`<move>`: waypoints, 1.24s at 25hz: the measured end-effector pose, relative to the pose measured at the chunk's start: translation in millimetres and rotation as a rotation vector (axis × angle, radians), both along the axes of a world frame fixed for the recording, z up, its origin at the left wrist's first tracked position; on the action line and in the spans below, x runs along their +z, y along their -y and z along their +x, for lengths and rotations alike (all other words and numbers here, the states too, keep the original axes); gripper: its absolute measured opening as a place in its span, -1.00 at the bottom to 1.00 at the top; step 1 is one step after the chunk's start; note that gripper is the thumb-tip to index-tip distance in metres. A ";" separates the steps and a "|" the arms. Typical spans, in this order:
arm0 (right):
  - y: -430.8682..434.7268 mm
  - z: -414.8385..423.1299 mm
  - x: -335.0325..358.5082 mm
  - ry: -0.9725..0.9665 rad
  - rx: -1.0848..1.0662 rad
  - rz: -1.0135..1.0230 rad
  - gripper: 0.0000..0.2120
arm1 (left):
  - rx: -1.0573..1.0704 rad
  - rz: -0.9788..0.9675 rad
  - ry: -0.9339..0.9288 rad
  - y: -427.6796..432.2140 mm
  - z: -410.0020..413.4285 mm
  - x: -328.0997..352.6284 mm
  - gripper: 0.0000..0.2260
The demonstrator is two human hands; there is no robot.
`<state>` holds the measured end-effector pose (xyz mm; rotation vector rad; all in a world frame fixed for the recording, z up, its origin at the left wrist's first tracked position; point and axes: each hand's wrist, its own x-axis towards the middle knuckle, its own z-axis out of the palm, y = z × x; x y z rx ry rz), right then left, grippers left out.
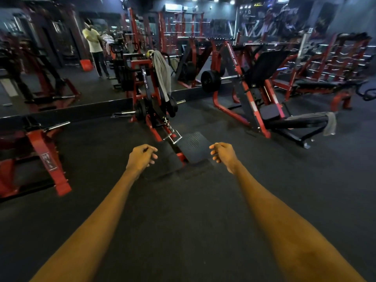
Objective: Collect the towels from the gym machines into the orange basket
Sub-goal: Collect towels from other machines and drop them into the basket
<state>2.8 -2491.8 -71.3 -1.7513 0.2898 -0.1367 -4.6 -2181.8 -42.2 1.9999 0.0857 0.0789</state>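
Note:
A grey towel [162,75] hangs over the top of the red and black row machine [149,92] straight ahead. A second grey towel [329,123] is draped over the end of the low bench of the leg press [262,94] on the right. An orange basket [86,65] shows in the wall mirror at the back left, beside a person's reflection. My left hand [141,157] and my right hand [222,155] are stretched out in front of me above the floor, fingers loosely curled, holding nothing, well short of both towels.
A wall mirror [61,58] runs along the left and back. A red machine frame [42,157] stands close on the left. A black foot plate [193,146] lies on the floor just beyond my hands. Racks and benches [335,64] fill the far right. Dark rubber floor [183,210] lies below me.

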 end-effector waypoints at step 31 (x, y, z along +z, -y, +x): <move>68.2 751.7 -18.7 -0.061 -0.036 -0.018 -0.73 | -0.062 -0.059 -0.051 99.6 776.9 -21.7 -0.81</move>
